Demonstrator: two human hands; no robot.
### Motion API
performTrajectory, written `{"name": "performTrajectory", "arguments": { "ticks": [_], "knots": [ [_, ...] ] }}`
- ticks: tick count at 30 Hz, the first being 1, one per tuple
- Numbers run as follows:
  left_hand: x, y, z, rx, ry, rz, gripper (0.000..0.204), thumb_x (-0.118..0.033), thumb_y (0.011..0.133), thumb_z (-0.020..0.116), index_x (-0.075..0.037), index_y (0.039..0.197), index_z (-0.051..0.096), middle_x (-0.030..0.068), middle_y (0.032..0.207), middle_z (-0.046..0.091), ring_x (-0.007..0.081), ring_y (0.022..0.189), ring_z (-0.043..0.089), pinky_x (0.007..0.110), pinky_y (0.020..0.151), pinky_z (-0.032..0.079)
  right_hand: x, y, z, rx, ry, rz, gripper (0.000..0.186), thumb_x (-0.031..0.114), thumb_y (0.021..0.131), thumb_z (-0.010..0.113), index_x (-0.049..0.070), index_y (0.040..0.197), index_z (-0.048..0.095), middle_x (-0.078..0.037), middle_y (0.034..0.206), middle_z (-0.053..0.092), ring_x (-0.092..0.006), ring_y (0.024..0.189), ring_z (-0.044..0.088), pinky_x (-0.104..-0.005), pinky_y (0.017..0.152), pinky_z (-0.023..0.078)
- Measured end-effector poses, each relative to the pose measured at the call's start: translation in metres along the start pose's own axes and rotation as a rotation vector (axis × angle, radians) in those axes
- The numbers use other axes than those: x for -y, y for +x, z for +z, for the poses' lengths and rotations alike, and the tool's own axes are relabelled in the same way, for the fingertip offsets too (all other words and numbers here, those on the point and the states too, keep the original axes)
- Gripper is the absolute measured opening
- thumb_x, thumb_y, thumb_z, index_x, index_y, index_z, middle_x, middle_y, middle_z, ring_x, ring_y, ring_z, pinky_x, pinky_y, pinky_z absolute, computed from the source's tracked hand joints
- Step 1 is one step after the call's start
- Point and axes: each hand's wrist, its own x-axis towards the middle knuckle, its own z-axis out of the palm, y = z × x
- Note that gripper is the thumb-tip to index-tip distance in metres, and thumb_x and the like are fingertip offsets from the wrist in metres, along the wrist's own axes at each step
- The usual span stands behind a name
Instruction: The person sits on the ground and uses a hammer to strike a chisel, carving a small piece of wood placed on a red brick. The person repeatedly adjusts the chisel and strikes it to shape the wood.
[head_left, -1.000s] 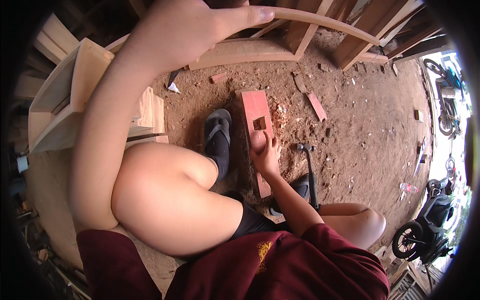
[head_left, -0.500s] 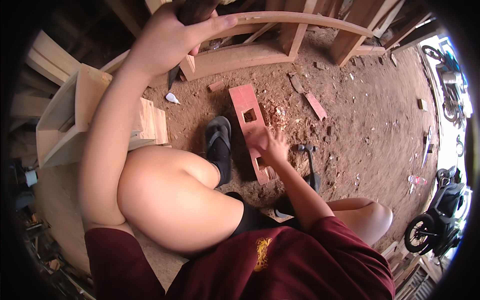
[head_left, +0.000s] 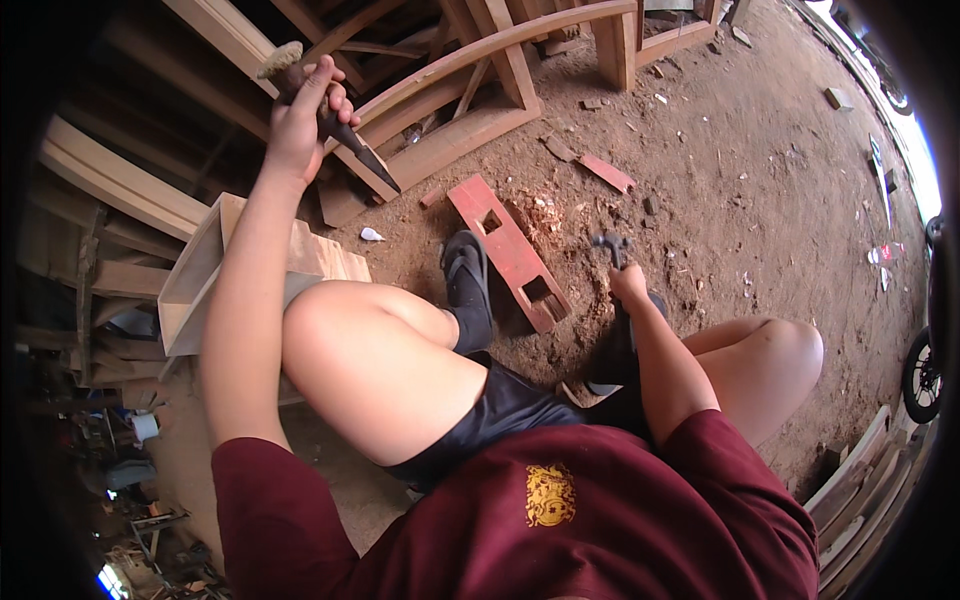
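Wooden planks and a pale open box [head_left: 200, 275] of raw boards fill the left side, their straight edges bent by the lens; the far lower left is dark clutter too small to make out. Above the box the left hand [head_left: 297, 120] is raised and wrapped fully around a chisel [head_left: 325, 120], whose frayed, mushroomed wooden butt sticks up past the thumb and whose dark steel blade slants down to the right, its tip in front of a pale timber beam [head_left: 450, 140]. On bare brown dirt strewn with chips lies a red-painted wooden block [head_left: 505, 250] with two square mortises cut through it, reddish shavings just beside its upper hole. A foot in a black sock and sandal [head_left: 468, 290] touches the block's left edge. Right of the block the right hand [head_left: 628, 285] is closed about the handle of a hammer [head_left: 610, 245]; only the dark metal head shows clearly above the fist, the handle being mostly hidden by hand and forearm. A small red offcut [head_left: 605, 172] lies well apart, farther back. At the right rim a black wheel [head_left: 920, 375] is cut off by the picture's edge.
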Motion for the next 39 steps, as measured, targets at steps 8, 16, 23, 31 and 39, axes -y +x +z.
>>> {"name": "performTrajectory", "arguments": {
  "ticks": [8, 16, 23, 31, 39],
  "knots": [
    [0.075, 0.018, 0.028, -0.043, -0.15, 0.063, 0.031, -0.028, 0.091, 0.064, -0.012, 0.072, 0.045, -0.0005, 0.057, 0.046, 0.0113, 0.05, 0.048, 0.027, 0.051, 0.043, 0.074, -0.031, -0.02, 0.032, 0.325, -0.286, 0.028, 0.018, 0.088, 0.059, -0.003, 0.106, 0.059, -0.001, 0.063, 0.052, -0.0111, 0.045, 0.048, -0.029, 0.041, 0.038],
    [0.309, -0.019, 0.031, -0.264, -0.247, -0.023, 0.01, -0.007, 0.084, 0.05, -0.008, 0.077, 0.044, 0.0018, 0.054, 0.042, 0.0118, 0.045, 0.043, 0.029, 0.045, 0.04, 0.118, -0.062, -0.044, 0.199, 0.394, -0.146, 0.019, 0.015, 0.093, 0.057, 0.001, 0.106, 0.053, 0.003, 0.06, 0.044, -0.0063, 0.042, 0.042, -0.0233, 0.037, 0.034],
    [0.379, -0.016, 0.026, -0.291, -0.324, 0.078, 0.001, -0.006, 0.086, 0.047, -0.005, 0.085, 0.046, 0.0032, 0.056, 0.044, 0.0109, 0.046, 0.042, 0.028, 0.045, 0.039, 0.124, -0.044, -0.046, 0.225, 0.42, 0.0, 0.018, 0.015, 0.093, 0.057, 0.003, 0.106, 0.052, 0.003, 0.063, 0.044, -0.006, 0.043, 0.042, -0.0229, 0.038, 0.035],
    [0.406, -0.029, 0.024, -0.407, -0.353, 0.004, 0.007, -0.004, 0.082, 0.056, -0.005, 0.084, 0.048, 0.0018, 0.055, 0.046, 0.0111, 0.042, 0.044, 0.027, 0.04, 0.038, 0.14, -0.038, -0.031, 0.335, 0.547, -0.044, 0.023, 0.015, 0.093, 0.058, 0.002, 0.111, 0.052, 0.002, 0.068, 0.047, -0.0067, 0.049, 0.045, -0.0231, 0.042, 0.036],
    [0.372, -0.034, 0.012, -0.376, -0.23, -0.021, 0.011, -0.011, 0.086, 0.046, -0.008, 0.076, 0.043, 0.0031, 0.054, 0.041, 0.0117, 0.044, 0.037, 0.028, 0.043, 0.037, 0.135, -0.053, -0.047, 0.342, 0.51, -0.043, 0.027, 0.014, 0.093, 0.058, 0.001, 0.114, 0.05, 0.001, 0.067, 0.047, -0.0069, 0.046, 0.044, -0.0225, 0.04, 0.036]
  ]
}}
